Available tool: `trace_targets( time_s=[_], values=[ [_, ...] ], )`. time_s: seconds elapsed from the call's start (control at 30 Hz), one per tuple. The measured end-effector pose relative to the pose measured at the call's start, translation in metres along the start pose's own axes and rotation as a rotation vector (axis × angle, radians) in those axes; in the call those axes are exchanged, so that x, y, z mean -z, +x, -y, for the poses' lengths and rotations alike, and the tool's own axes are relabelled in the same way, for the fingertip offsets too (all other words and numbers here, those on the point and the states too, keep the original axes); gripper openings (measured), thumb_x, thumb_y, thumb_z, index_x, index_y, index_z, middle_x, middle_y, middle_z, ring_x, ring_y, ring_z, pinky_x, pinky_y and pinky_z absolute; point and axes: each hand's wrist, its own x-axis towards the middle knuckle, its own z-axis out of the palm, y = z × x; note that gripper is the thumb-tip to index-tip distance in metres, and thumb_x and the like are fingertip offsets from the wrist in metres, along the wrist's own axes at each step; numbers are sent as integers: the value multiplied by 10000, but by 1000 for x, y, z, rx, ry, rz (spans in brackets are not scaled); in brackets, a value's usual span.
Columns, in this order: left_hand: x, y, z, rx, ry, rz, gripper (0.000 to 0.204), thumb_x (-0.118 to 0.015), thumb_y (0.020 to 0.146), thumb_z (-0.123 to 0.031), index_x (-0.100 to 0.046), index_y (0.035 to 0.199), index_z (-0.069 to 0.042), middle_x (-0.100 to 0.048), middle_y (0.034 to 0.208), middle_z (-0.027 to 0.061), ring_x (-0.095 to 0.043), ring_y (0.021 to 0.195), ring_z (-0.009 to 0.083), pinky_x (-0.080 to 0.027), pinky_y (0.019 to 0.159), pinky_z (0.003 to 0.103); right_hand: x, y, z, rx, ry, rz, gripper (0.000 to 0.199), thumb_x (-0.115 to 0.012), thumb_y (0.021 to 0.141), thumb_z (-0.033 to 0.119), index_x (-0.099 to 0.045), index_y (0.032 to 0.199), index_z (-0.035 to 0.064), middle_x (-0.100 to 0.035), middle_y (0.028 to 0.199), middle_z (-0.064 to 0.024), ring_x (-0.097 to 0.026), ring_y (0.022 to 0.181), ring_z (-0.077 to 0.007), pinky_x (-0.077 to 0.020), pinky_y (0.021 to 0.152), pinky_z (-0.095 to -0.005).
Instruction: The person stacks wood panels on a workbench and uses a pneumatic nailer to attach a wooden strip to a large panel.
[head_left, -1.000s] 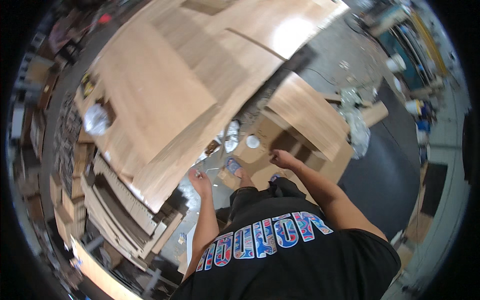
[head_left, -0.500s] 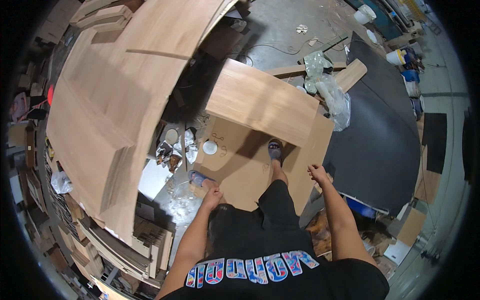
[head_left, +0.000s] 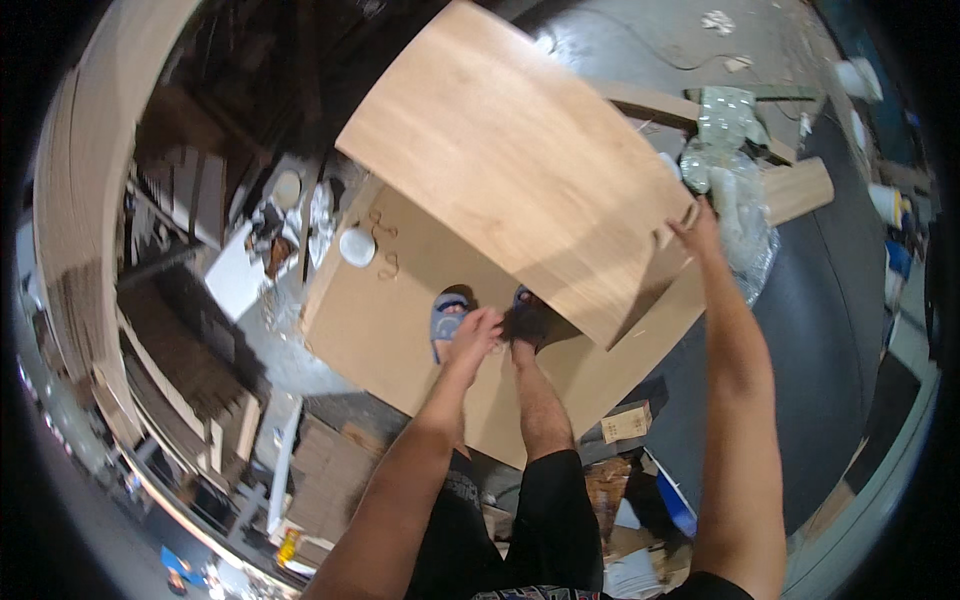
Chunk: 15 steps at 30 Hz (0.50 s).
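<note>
A box-like piece with a light wood-grain top (head_left: pixel 520 150) stands on a sheet of brown cardboard (head_left: pixel 350 340) in front of me. At its right edge is my right hand (head_left: pixel 700 235), thumb on the near side and the other fingers partly hidden behind the edge, closed on it. My left hand (head_left: pixel 476 338) hangs over my sandals, short of the box's near edge; its fingers are loosely bent and apart, with nothing visible in them. A round white lid-like disc (head_left: pixel 357 247) lies on the cardboard to the left.
Clear plastic wrap (head_left: pixel 740 210) and wooden boards (head_left: pixel 800 192) lie beyond the box's right side, next to a large black sheet (head_left: pixel 800 370). Stacked panels (head_left: pixel 85 200) rise at far left. Scraps and a small carton (head_left: pixel 626 424) lie near my right leg.
I have stepped in closer, and both feet now stand together on the cardboard. My right hand has reached forward to the box's right edge; my left hand has swung inward over my feet.
</note>
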Motion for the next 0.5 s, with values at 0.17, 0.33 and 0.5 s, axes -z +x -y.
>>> trace_targets(
  time_s=[0.17, 0.33, 0.5],
  values=[
    [-70, 56, 11, -172, 76, 55, 537, -701, 1033, -389, -552, 1384, -12, -739, 1275, 108, -711, 1079, 216, -564, 877, 327, -11, 38, -16, 90, 99, 238, 1026, -983, 708, 228, -420, 1528, -25, -625, 1439, -224, -610, 1321, -362, -487, 1127, -438],
    [-110, 71, 25, -252, 190, -161, 560, -773, 976, -296, -543, 1371, 27, -711, 1258, 241, -691, 1175, 353, -530, 1024, 436, -9, 36, -29, 139, 458, 336, 885, -960, 756, 163, -473, 1467, -39, -683, 1297, -179, -668, 1207, -285, -554, 1019, -405],
    [-98, 57, 24, -246, 193, -112, 531, -675, 1029, -324, -505, 1447, -44, -700, 1271, 268, -676, 1192, 432, -516, 1018, 480, -1, 8, -14, 158, 340, 344, 745, -940, 803, 232, -556, 1387, -26, -705, 1215, -147, -705, 1072, -249, -597, 891, -388]
  ],
)
